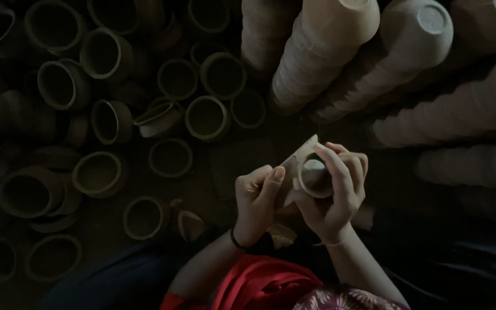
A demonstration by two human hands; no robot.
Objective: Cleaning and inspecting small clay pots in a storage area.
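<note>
Cup: small clay cup [315, 177], base facing the camera, long axis toward the viewer.
Right hand [335, 189]: clasps the cup.
Left hand [258, 198]: pinches a pale scrap [301, 154] against it.
Floor pots [97, 172]: mouths up, empty.

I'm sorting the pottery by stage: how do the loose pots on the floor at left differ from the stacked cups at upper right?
The loose pots look dark and lie singly, scattered, mouths mostly facing up; the stacked cups look pale and are nested in long leaning columns, bases toward the camera. Both are round clay vessels. The right hand holds a similar small cup, with the left hand beside it.
</note>
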